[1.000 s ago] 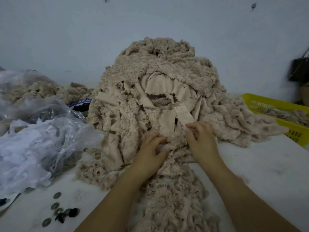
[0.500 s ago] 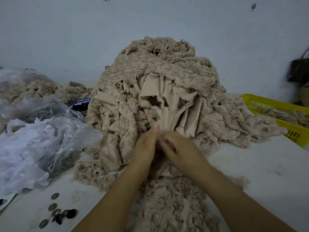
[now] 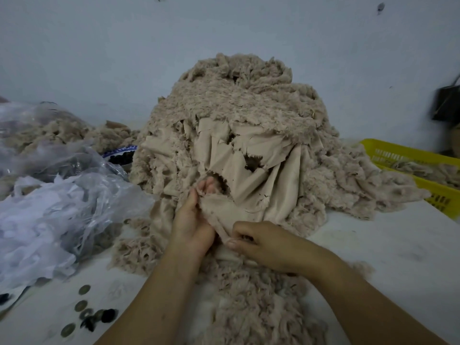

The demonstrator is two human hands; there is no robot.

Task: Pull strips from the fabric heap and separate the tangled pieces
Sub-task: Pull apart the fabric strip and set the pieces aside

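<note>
A tall heap of beige fleecy fabric stands in the middle of the white table, its smooth backing side showing at the front. A strip of that smooth fabric runs from the heap's foot toward me. My left hand holds the strip's upper part, fingers pointing up into the heap. My right hand pinches the strip's lower end between thumb and curled fingers. More fleecy pieces lie between my forearms.
Crumpled clear plastic bags with white scraps fill the left side. Several round buttons lie near the front left. A yellow basket holding fabric stands at the right. A dark object hangs on the wall.
Both hands have pulled back toward me from the heap's foot. A smooth strip is now drawn out between them, and the heap's front folds are stretched down.
</note>
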